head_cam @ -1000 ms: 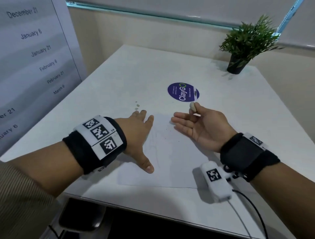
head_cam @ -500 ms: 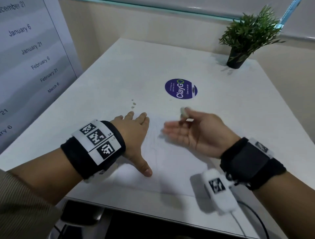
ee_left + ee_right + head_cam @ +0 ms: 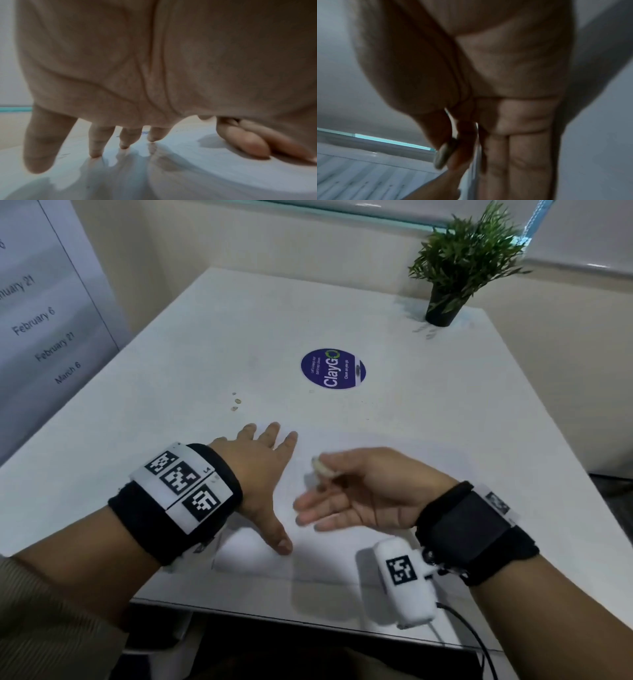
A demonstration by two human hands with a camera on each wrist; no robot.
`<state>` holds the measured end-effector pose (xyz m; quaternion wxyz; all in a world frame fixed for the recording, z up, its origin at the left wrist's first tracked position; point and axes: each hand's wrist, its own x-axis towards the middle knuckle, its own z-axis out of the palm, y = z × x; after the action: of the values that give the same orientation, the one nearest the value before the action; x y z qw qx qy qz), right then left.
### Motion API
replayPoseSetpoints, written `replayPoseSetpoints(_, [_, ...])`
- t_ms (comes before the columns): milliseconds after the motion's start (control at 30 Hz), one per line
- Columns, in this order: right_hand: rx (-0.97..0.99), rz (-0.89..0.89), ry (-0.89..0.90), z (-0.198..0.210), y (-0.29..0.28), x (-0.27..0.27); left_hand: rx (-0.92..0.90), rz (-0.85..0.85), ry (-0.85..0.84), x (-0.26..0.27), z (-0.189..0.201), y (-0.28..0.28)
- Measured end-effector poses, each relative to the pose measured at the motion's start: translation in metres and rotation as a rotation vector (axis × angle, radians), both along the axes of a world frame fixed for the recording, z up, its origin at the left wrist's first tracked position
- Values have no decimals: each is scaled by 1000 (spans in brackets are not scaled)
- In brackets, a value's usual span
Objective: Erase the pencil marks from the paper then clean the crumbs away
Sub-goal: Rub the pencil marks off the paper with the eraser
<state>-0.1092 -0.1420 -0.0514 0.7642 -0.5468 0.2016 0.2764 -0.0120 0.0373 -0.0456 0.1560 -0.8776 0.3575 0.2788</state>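
Observation:
A white sheet of paper lies on the white table near its front edge; any pencil marks on it are too faint to make out. My left hand rests flat on the paper's left part, fingers spread and straight. My right hand hovers over the paper's middle, thumb and forefinger pinching a small pale eraser, the other fingers stretched out toward the left. In the right wrist view the eraser shows at the thumb tip. A few crumbs lie on the table beyond my left fingertips.
A round purple sticker is stuck on the table's middle. A potted green plant stands at the far right corner. A board with printed dates stands along the left. A white tagged device with a cable hangs at my right wrist.
My right hand has swept toward me and leftward over the paper with the eraser still pinched. My left hand has stayed flat on the paper.

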Motion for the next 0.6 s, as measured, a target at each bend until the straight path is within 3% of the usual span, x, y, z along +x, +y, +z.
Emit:
replayPoseSetpoints(33, [-33, 11, 6, -2, 0, 1, 0, 7, 10, 0, 0, 0])
replayPoseSetpoints(100, [-125, -273, -60, -2, -10, 9, -2, 19, 36, 0, 1, 2])
replayPoseSetpoints(167, [-399, -425, -215, 8, -25, 14, 5, 33, 63, -1, 1, 3])
replayPoseSetpoints(200, [-549, -353, -273, 13, -30, 13, 8, 31, 66, -1, 1, 3])
replayPoseSetpoints(333, [-839, 395, -307, 19, -15, 6, 6, 29, 71, -1, -1, 4])
replayPoseSetpoints(400, [-1044, 633, -365, 17, -2, 10, 2, 33, 70, -1, -3, 5])
replayPoseSetpoints(467, [-1204, 708, -385, 17, 0, 17, -3, 37, 75, -1, -3, 5])
replayPoseSetpoints(600, [-1331, 720, -286, 24, -16, 23, -14, 42, 94, -2, -2, 3])
